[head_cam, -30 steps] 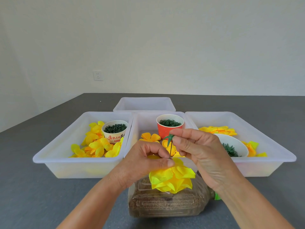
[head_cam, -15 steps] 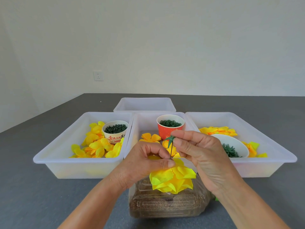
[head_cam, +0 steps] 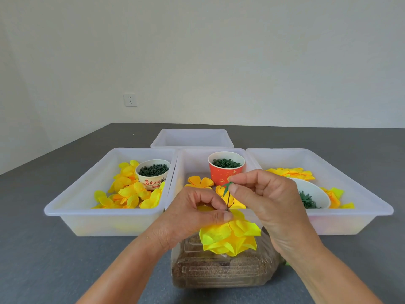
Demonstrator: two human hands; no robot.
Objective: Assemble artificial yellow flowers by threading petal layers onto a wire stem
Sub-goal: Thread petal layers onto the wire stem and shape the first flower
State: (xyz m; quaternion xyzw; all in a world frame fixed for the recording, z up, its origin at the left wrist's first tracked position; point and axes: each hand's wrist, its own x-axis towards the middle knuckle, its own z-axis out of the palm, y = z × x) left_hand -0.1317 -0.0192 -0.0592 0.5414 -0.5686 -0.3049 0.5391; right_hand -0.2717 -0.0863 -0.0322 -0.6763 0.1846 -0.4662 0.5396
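A stack of bright yellow petal layers [head_cam: 230, 236] hangs on a thin wire stem [head_cam: 228, 201] just in front of the middle tray. My left hand [head_cam: 192, 212] pinches the petals and the wire at their top. My right hand [head_cam: 266, 201] pinches a small green calyx piece [head_cam: 226, 186] at the wire's upper end, thumb and forefinger closed on it. The lower part of the wire is hidden by the petals.
Three white trays [head_cam: 72, 208] stand side by side with a fourth tray [head_cam: 191, 137] behind; they hold loose yellow petals [head_cam: 131, 191], a white cup [head_cam: 152, 174], a red cup [head_cam: 226, 167] and a white bowl [head_cam: 311, 195] of green parts. A clear plastic bottle [head_cam: 221, 268] of brown material lies beneath my hands.
Almost nothing differs; both hands keep their hold, and the green piece stays at the top of the wire.
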